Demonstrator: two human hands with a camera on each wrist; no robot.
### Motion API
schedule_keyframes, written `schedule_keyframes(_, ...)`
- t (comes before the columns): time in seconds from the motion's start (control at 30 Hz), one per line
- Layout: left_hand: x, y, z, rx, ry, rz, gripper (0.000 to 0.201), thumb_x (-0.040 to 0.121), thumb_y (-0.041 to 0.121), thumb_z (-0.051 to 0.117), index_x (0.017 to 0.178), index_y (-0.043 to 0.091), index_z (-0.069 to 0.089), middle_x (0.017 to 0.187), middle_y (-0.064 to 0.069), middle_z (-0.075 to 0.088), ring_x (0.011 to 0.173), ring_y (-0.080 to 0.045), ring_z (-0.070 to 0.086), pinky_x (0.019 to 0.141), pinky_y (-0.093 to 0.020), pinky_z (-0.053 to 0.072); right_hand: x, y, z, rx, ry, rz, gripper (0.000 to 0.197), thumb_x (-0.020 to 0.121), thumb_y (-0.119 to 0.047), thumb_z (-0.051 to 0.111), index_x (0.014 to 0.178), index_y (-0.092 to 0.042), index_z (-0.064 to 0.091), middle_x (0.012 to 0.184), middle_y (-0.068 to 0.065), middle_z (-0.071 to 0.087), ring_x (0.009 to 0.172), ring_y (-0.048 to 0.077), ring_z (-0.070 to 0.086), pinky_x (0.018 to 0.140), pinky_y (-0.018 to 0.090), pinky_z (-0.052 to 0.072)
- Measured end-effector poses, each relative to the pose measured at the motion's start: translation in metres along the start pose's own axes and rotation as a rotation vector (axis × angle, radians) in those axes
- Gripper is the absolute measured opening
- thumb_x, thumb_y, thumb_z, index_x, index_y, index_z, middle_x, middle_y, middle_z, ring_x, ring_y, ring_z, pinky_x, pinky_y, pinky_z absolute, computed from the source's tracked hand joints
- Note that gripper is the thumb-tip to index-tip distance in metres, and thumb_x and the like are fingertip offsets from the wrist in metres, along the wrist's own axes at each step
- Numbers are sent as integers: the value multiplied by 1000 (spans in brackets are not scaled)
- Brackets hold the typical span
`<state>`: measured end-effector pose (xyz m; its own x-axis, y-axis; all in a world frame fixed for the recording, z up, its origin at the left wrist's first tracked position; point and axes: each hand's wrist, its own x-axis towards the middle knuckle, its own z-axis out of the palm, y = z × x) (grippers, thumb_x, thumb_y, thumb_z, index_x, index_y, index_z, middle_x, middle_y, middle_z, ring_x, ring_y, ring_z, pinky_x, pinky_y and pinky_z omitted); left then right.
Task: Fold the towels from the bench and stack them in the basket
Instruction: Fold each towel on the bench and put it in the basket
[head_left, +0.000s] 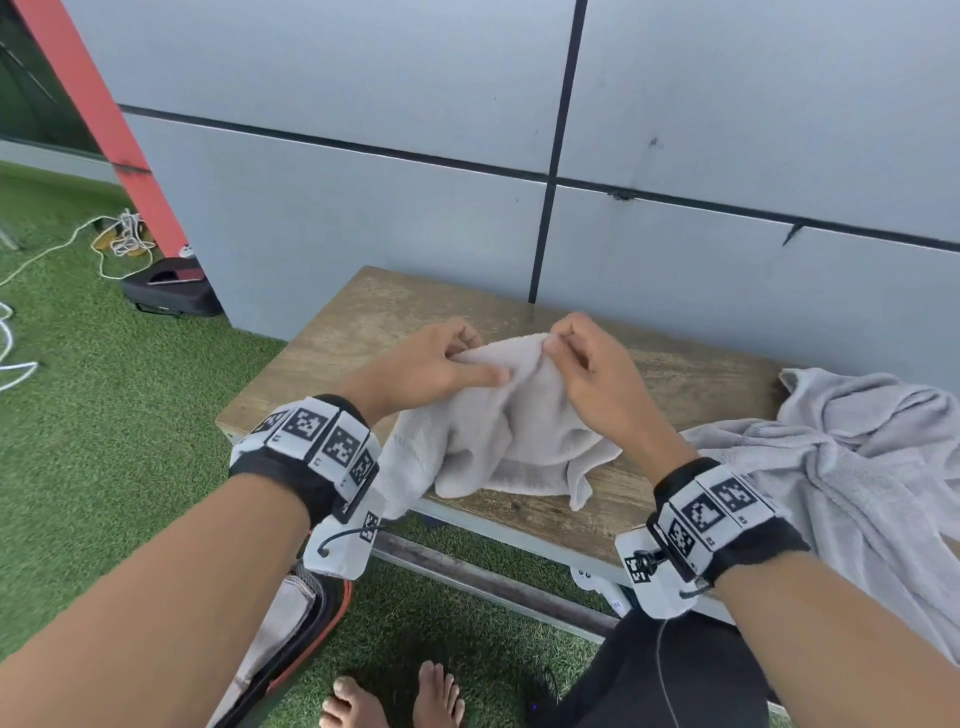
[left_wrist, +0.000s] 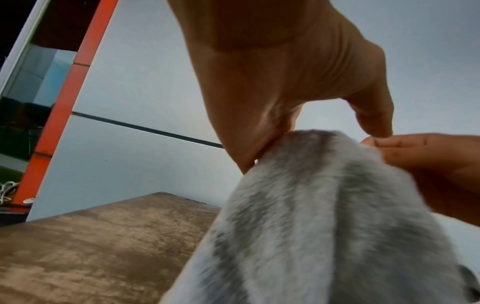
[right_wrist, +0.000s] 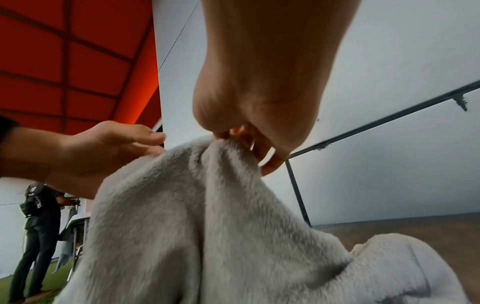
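A small light grey towel (head_left: 498, 441) (left_wrist: 311, 226) (right_wrist: 182, 226) is bunched up in the middle of the wooden bench (head_left: 363, 322). Its top edge is lifted off the bench and its lower part rests on the wood. My left hand (head_left: 470, 358) (left_wrist: 319, 131) holds that raised edge, thumb lying on the cloth and fingers curled behind it. My right hand (head_left: 556, 345) (right_wrist: 233, 135) pinches the same edge just to the right, almost touching the left. A black basket with an orange rim (head_left: 306, 639) stands on the grass at the lower left, partly hidden by my left arm.
A larger crumpled pile of grey towels (head_left: 857, 457) covers the bench's right end. A grey panelled wall (head_left: 363, 182) rises right behind the bench. A black case (head_left: 171, 291) and white cords (head_left: 119, 239) lie on the grass. My bare feet (head_left: 395, 696) are below. A person (right_wrist: 39, 216) stands far left.
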<state>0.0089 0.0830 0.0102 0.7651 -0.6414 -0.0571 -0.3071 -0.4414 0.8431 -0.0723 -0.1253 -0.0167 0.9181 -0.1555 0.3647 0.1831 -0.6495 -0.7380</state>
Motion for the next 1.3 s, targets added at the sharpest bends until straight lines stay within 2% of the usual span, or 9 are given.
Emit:
schedule_keyframes(0.17, -6, -21, -20, 99, -20, -79, 57, 81, 60, 67, 67, 8, 49, 61, 2, 47, 57, -16, 45, 63, -33, 33, 9, 15, -24, -42, 281, 46, 11, 104, -18, 47, 94, -15, 51, 69, -10, 49, 61, 0, 44, 59, 13, 33)
schedule_keyframes(0.33, -13, -33, -27, -30, 44, -175, 79, 77, 71, 65, 89, -7, 61, 86, -18, 68, 78, -33, 68, 80, -42, 50, 12, 25, -30, -91, 298, 177, 10, 101, -21, 53, 91, -19, 56, 77, -9, 60, 69, 2, 53, 62, 17, 36)
schedule_keyframes(0.47, -11, -28, -19, -304, 104, -261, 35, 97, 45, 60, 84, 15, 72, 93, -9, 76, 85, -26, 72, 78, -42, 59, -4, 12, -9, -32, 215, 159, 8, 97, -20, 59, 103, -22, 62, 101, -11, 65, 94, 1, 58, 82, 13, 43)
schedule_keyframes(0.57, -7, -20, -10, -506, 145, -313, 24, 103, 28, 56, 103, 9, 70, 98, -11, 73, 85, -23, 71, 68, -37, 59, -22, -2, 12, -54, 137, -6, 7, 95, -22, 61, 102, -20, 64, 101, -11, 64, 99, 8, 56, 90, 25, 42)
schedule_keyframes(0.77, -1, -3, 1, -655, 167, -257, 20, 106, 13, 46, 114, 0, 60, 109, -17, 69, 95, -25, 71, 76, -39, 63, -43, -24, 46, 56, -166, 101, 39, 83, -49, 73, 111, -32, 52, 104, -19, 62, 96, -1, 59, 83, 24, 51)
schedule_keyframes(0.87, 2, 3, -2, -784, 258, -242, 29, 105, 11, 49, 128, -5, 48, 120, -21, 63, 96, -25, 71, 73, -36, 63, -38, -15, 52, -4, -116, 210, 16, 94, -23, 62, 107, -27, 54, 92, -11, 65, 77, 4, 60, 72, 31, 54)
schedule_keyframes(0.97, 4, 3, -9, -766, 399, -206, 37, 104, 13, 51, 138, 13, 38, 119, -11, 58, 93, -21, 66, 77, -38, 61, -31, -5, 46, 33, 0, 261, 12, 98, -10, 51, 95, -19, 58, 81, -3, 61, 62, 3, 47, 58, 21, 40)
schedule_keyframes(1.1, 4, 3, -22, -693, 490, -104, 22, 105, 11, 47, 124, 19, 53, 106, -7, 57, 88, -17, 61, 92, -44, 57, -17, -9, 25, 14, 105, 209, 11, 98, -10, 50, 96, -17, 58, 75, -7, 56, 56, 2, 45, 51, 16, 35)
schedule_keyframes(1.3, 12, 16, -41, -665, 686, -85, 19, 104, 11, 50, 97, 21, 65, 98, -5, 56, 88, -21, 57, 86, -44, 57, -2, -11, 13, -123, -15, 145, 20, 104, -29, 49, 91, -17, 58, 73, -7, 56, 60, 5, 46, 51, 19, 34)
